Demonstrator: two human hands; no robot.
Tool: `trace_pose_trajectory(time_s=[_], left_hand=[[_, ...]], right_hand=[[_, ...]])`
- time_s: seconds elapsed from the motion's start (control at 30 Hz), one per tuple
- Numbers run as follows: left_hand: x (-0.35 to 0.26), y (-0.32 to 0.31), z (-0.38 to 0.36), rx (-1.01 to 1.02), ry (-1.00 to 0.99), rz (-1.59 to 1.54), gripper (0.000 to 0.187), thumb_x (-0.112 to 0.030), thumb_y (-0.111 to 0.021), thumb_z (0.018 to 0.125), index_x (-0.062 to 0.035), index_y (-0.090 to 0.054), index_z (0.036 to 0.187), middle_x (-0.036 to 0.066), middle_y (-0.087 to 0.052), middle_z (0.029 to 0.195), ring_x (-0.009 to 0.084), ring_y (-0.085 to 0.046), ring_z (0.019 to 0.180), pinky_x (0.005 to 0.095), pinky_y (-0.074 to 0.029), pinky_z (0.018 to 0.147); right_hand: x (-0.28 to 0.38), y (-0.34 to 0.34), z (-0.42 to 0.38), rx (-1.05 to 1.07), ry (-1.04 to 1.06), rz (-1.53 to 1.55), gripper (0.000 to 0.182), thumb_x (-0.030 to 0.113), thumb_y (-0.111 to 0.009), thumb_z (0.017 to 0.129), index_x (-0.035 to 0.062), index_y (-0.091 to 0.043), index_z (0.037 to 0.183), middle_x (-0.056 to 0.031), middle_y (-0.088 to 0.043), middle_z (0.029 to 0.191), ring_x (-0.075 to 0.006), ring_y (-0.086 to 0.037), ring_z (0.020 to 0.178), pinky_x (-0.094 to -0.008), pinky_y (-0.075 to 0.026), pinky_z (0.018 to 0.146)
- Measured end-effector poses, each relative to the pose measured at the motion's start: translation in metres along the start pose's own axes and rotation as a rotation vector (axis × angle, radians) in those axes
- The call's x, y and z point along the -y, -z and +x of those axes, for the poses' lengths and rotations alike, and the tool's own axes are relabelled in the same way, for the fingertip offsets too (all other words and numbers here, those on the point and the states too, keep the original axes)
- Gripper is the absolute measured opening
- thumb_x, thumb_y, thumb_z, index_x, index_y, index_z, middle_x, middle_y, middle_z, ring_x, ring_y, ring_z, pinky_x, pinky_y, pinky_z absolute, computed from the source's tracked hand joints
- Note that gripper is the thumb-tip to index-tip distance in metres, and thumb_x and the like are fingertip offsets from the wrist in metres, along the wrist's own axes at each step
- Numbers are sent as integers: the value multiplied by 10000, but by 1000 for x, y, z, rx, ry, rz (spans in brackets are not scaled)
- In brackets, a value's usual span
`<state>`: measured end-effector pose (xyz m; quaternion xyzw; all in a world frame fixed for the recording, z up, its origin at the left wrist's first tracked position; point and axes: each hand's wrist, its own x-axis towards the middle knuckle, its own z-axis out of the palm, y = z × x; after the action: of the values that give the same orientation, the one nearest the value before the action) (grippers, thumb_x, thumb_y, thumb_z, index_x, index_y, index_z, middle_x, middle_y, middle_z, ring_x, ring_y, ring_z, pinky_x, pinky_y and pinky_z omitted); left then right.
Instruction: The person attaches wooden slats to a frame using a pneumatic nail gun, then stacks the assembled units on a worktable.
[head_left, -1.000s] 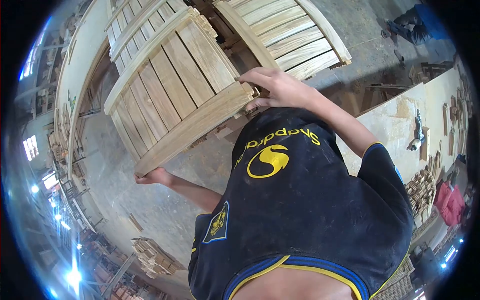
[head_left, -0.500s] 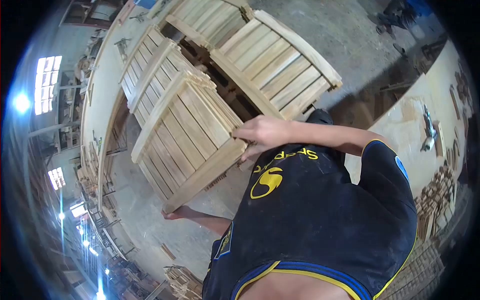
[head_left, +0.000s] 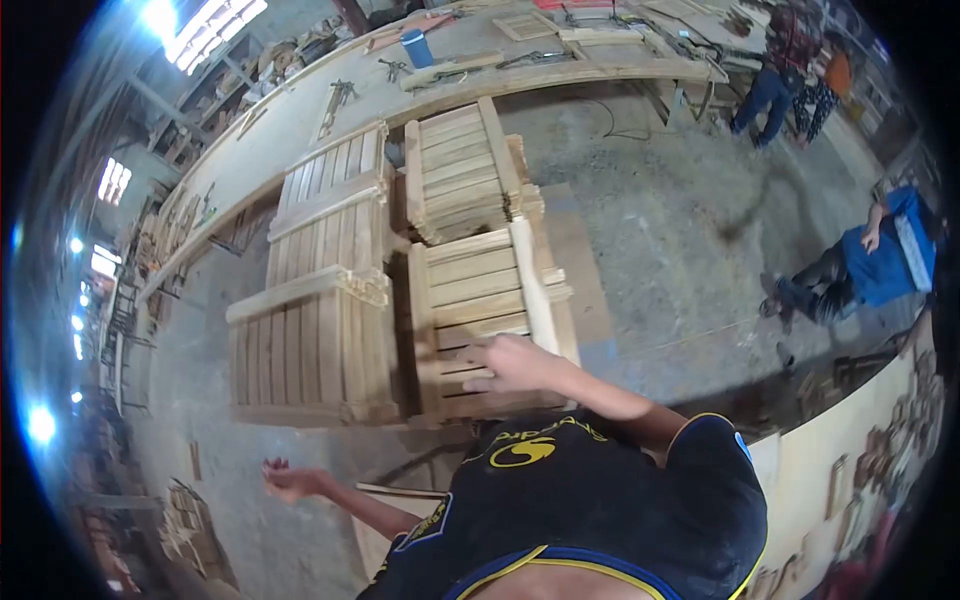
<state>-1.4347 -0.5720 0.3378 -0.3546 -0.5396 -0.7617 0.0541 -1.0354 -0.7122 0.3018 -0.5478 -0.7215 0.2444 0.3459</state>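
Note:
My right hand [head_left: 512, 364] lies over the pale slats of the near right stack of slatted wooden panels [head_left: 475, 262], fingers stretched out and a little apart. Beside it, across a narrow dark gap, stands the left stack of slatted panels [head_left: 300, 345], its near end toward me. My left hand [head_left: 289, 482] hangs in the air left of that stack's near corner, fingers loosely bent and nothing visible in them. Farther off, another panel stack [head_left: 455, 165] continues the right row.
A long workbench [head_left: 560, 75] runs behind the stacks, with a blue container [head_left: 416, 48] on it. On the right are a person in blue [head_left: 885, 250] and two people [head_left: 785, 70] farther back. A pale board surface [head_left: 810, 480] lies close on my right.
Both hands have left the near end of the left stack's top panel. My right hand is now over the right stack, my left hand out in the air. The view has turned.

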Motion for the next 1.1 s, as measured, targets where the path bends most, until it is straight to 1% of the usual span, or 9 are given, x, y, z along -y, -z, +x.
trace_pose_trajectory(time_s=[0.23, 0.3, 0.33, 0.53, 0.6, 0.73, 0.77, 0.9, 1.1], left_hand=[[-127, -76, -120, 532, 89, -233, 258, -191, -470, 848, 4, -621, 771, 76, -568, 736, 184, -559, 631, 307, -471, 617], [-129, -104, -157, 794, -472, -467, 248, -189, -462, 862, -11, -631, 827, 68, -579, 734, 172, -576, 662, 299, -468, 635], [-173, -100, -184, 1029, 151, -410, 212, -152, -480, 879, -13, -637, 851, 68, -600, 743, 148, -578, 699, 288, -465, 677], [-205, -106, -312, 2047, 28, -518, 185, -176, -568, 888, -16, -630, 956, 92, -664, 839, 174, -642, 751, 285, -503, 674], [-234, -87, -332, 2216, -358, -616, 199, -196, -582, 866, -28, -630, 961, 129, -673, 849, 254, -664, 741, 316, -514, 678], [-256, -41, -379, 2765, -231, -666, 263, -242, -572, 879, -44, -604, 1049, 134, -658, 901, 263, -633, 815, 349, -495, 719], [-259, -35, -391, 2871, -204, -727, 282, -266, -571, 875, -49, -606, 1052, 135, -659, 889, 270, -634, 816, 351, -495, 716], [-265, -41, -454, 3209, -443, -450, 345, -350, -568, 865, -61, -613, 1048, 135, -663, 866, 272, -635, 823, 361, -493, 713], [-230, -81, -579, 2459, -116, -402, 316, -350, -573, 850, -65, -618, 977, 151, -659, 855, 277, -642, 800, 384, -491, 690]], right_hand=[[-56, 46, -63, -172, -149, 107, 307, 290, -668, 773, 17, -628, 909, -158, -651, 775, -306, -646, 720, -378, -511, 653], [-71, 51, -80, -267, -282, 86, 293, 264, -680, 772, 12, -637, 915, -144, -658, 790, -267, -660, 727, -349, -519, 652], [-82, 49, -90, -324, -346, 32, 299, 271, -679, 775, 13, -641, 919, -144, -660, 795, -265, -661, 729, -349, -519, 654], [-146, 11, -207, -642, -716, -11, 299, 271, -682, 756, -2, -652, 873, -152, -667, 798, -274, -663, 718, -346, -515, 643], [-189, -25, -268, -598, -987, 109, 350, 323, -656, 752, -4, -668, 877, -196, -661, 849, -336, -650, 819, -401, -510, 724], [-276, -124, -394, -99, -1452, -52, 392, 363, -661, 755, -22, -669, 827, -214, -661, 802, -360, -636, 866, -412, -490, 790], [-295, -166, -435, -736, -906, -28, 399, 384, -630, 797, 1, -665, 903, -189, -666, 881, -336, -636, 856, -404, -485, 807], [-296, -162, -495, -261, -1363, 453, 396, 375, -600, 821, 11, -637, 972, -170, -659, 922, -314, -633, 829, -398, -485, 753], [-355, -57, -544, -28, -1441, 672, 404, 362, -555, 857, 26, -595, 1076, -142, -648, 985, -280, -630, 790, -389, -486, 673]])
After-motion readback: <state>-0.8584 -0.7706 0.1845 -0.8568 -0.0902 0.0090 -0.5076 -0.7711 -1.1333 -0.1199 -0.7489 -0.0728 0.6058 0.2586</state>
